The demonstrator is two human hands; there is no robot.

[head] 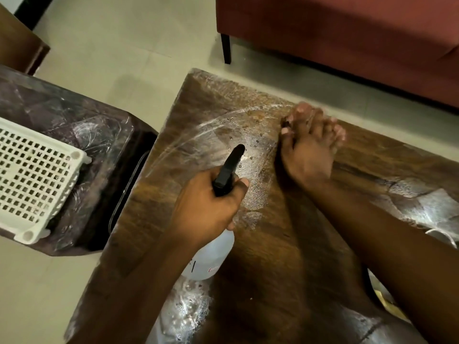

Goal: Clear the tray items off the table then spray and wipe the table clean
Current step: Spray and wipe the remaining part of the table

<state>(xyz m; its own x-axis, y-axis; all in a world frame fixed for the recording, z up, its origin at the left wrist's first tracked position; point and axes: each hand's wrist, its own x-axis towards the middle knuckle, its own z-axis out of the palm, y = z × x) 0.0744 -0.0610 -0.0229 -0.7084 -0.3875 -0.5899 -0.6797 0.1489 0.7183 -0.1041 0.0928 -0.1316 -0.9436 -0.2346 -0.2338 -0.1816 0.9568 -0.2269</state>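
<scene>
The wooden table (260, 256) carries white wet streaks and droplets across its far half. My left hand (206, 207) grips the neck of a clear spray bottle (211, 256), whose black nozzle (232, 167) points away over the wet patch. Further right, my right hand (310, 150) lies on the tabletop by the far edge with its fingers stretched out and blurred. A small dark bit shows under its fingertips, and I cannot tell what it is.
A white perforated tray (32, 180) sits on a dark glossy side table (94, 135) to the left, across a narrow gap. A red sofa (347, 33) with a black leg (226, 49) stands beyond the table. Pale floor tiles surround both.
</scene>
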